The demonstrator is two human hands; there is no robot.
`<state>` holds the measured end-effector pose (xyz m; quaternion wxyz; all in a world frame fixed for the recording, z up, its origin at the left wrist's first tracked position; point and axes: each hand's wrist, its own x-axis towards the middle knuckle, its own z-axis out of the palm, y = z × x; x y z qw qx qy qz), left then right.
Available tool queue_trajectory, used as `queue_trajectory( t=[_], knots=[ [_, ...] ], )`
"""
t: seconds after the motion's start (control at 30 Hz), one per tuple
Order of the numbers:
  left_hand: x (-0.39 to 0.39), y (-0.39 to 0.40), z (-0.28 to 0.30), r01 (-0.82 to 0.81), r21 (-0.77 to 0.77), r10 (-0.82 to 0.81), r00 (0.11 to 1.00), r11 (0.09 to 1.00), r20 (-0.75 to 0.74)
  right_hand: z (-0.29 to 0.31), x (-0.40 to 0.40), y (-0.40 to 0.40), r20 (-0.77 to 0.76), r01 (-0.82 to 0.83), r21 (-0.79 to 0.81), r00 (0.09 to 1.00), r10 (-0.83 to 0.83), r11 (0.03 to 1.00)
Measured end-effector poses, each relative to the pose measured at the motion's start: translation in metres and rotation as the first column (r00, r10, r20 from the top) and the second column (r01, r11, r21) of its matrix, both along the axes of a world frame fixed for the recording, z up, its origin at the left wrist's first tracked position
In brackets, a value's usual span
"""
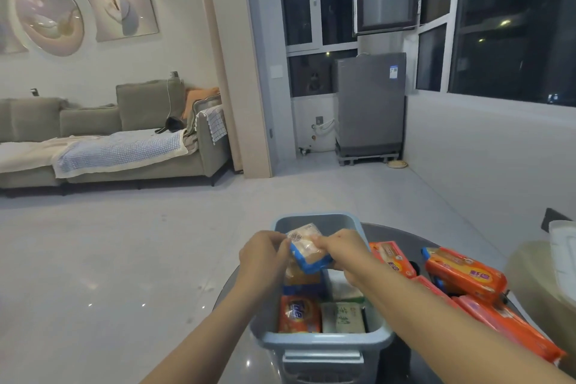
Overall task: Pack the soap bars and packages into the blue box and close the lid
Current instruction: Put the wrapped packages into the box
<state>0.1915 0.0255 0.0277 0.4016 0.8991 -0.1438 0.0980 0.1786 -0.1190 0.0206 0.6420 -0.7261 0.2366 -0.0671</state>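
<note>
Holding a blue-and-clear soap package [307, 251] above the far half of the blue box [324, 341], both hands work it together: the left hand [265, 254] pinches its near-left corner with curled fingers [285, 243], and the right hand [341, 248] grips the opposite edge, fingers wrapped over the wrapper. Two hands on one light pack looks like a matter of aim — tilted as it is, it can be steered into the gap left at the back of the box rather than dropped.

Inside, nearer the camera, an orange soap bar [299, 315] and a pale green bar [343, 318] lie flat side by side, with another pack [300, 279] behind the orange one; laying them flat in rows probably saves room for what is left.

Several orange packages [466, 274] wait on the dark round tabletop [389, 238] just right of the box, within easy reach of the right hand. A white piece at the right edge [564, 259] may be the lid — I cannot tell.
</note>
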Motion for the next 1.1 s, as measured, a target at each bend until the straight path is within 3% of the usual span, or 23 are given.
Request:
queue_trajectory(
  t=[0.07,0.17,0.33,0.47,0.63,0.77,0.87,0.93,1.1],
  knots=[
    [0.010,0.003,-0.007,-0.006,0.031,0.006,1.000,1.000,0.001,-0.004,0.011,0.002,-0.051,-0.002,-0.037,0.999,0.000,0.999],
    [0.024,0.005,-0.018,0.055,0.006,-0.054,0.990,0.998,-0.127,-0.009,0.020,0.001,-0.127,-0.076,-0.199,0.991,0.051,0.977],
    [0.039,0.004,-0.030,0.164,0.075,-0.142,0.960,0.984,-0.240,-0.016,0.019,0.005,-0.152,-0.195,-0.550,0.979,0.133,0.812],
    [0.044,0.004,-0.032,0.197,0.135,-0.156,0.952,0.971,-0.264,-0.016,0.018,0.006,-0.215,-0.237,-0.529,0.966,0.142,0.814],
    [0.045,0.004,-0.036,0.175,0.059,-0.152,0.946,0.983,-0.285,-0.015,0.012,0.003,-0.271,-0.353,-0.509,0.931,0.243,0.785],
    [0.036,0.004,-0.030,0.145,0.046,-0.128,0.957,0.988,-0.260,-0.008,0.001,0.001,-0.173,-0.282,-0.427,0.958,0.229,0.859],
    [0.023,0.005,-0.023,0.095,0.183,-0.068,0.987,0.979,-0.144,-0.001,-0.011,-0.002,-0.028,-0.212,-0.305,0.977,0.214,0.928],
    [0.012,0.003,-0.017,0.061,0.221,-0.046,0.996,0.973,-0.072,0.001,-0.023,-0.007,0.088,-0.173,-0.321,0.973,0.212,0.931],
    [-0.022,-0.019,-0.001,0.144,0.097,-0.149,0.988,0.985,0.050,-0.001,-0.063,-0.032,0.314,-0.004,-0.378,0.940,0.132,0.926]
  ],
)
